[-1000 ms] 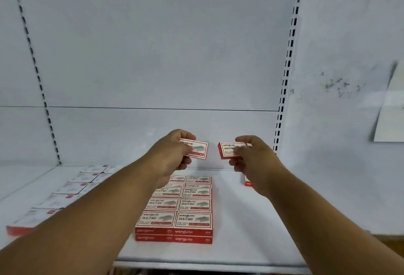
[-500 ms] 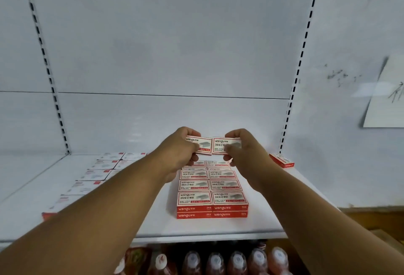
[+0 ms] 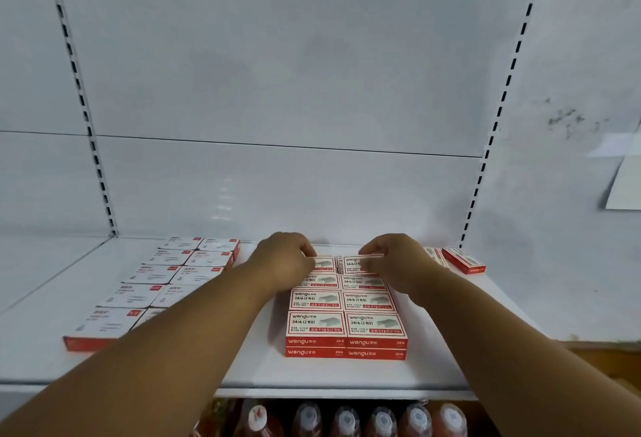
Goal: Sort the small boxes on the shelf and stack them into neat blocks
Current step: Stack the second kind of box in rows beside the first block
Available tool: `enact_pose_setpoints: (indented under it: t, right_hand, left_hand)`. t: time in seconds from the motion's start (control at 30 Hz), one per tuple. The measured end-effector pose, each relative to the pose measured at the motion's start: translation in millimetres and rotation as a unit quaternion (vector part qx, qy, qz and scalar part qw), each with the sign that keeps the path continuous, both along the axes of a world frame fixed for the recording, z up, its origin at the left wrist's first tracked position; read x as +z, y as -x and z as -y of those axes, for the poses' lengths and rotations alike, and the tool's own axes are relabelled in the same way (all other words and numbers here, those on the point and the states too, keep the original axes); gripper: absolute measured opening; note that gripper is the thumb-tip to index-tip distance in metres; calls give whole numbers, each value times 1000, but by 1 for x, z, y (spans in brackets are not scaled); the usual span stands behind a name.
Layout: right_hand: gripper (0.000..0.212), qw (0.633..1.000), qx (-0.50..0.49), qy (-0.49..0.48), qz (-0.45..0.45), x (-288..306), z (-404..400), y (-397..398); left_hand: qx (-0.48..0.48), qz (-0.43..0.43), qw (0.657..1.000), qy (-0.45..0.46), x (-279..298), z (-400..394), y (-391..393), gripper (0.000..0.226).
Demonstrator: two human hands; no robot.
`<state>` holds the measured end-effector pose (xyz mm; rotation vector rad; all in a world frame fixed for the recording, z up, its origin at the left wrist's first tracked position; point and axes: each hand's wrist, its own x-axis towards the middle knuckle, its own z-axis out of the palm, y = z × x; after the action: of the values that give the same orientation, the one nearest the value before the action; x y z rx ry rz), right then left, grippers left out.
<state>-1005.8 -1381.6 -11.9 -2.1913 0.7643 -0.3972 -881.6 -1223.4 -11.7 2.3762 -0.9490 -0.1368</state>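
Both hands have come down from chest height to the back of the red-and-white block (image 3: 347, 318) in the middle of the shelf (image 3: 242, 372). A second ago each held a small box in the air, apart; half a second ago the two boxes were brought side by side; now they sit in the rearmost row of the block's top layer. The left hand (image 3: 282, 263) curls its fingers over the left box (image 3: 324, 263), its grip pinching that box's far edge. The right hand (image 3: 395, 259) pinches the right box (image 3: 360, 261), which looks slightly raised at its near edge, so it is probably not quite seated yet.

This seems to fill the top layer: two columns, two layers deep at the front. Judging from that, what remains here is to press the pair flush with the row ahead and let go.

Two loose boxes (image 3: 463, 259) lie near the right upright, well apart from the block, and still want sorting. A second block of paler boxes (image 3: 166, 277) lies to the left. Bottles (image 3: 343, 419) stand on the shelf below
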Motion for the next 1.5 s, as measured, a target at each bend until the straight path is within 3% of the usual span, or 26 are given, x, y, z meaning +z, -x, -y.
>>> enact_pose_setpoints:
  t: [0.07, 0.37, 0.47, 0.6, 0.73, 0.87, 1.07, 1.27, 1.5]
  right_hand:
    - [5, 999, 23, 31, -26, -1, 0, -3]
    - [15, 990, 49, 107, -72, 0, -2, -10]
    - [16, 986, 52, 135, -77, -1, -1, -9]
    - [23, 979, -11, 201, 19, 2, 8, -1]
    - [3, 977, -37, 204, 55, 10, 29, 22]
    - [10, 978, -53, 192, 56, 15, 64, 46]
    - [9, 975, -59, 212, 15, 7, 124, 75]
    - [43, 961, -6, 233, -149, -5, 173, 83]
    - [29, 974, 53, 201, -85, -17, 194, 79]
  left_hand:
    - [-7, 44, 999, -27, 0, 1, -1, 11]
    - [-43, 34, 998, -9, -8, 6, -7, 13]
    - [-39, 87, 995, -39, -6, 8, -7, 16]
    - [-33, 169, 985, -16, 3, 18, 2, 25]
    - [-100, 138, 985, 28, 14, 40, 21, 19]
    - [-136, 48, 988, 61, 25, 73, 45, 14]
    - [-137, 65, 988, 4, 29, 135, 79, 21]
    - [-90, 134, 974, -157, 17, 196, 103, 24]
    - [-17, 101, 981, -164, 5, 219, 105, 32]
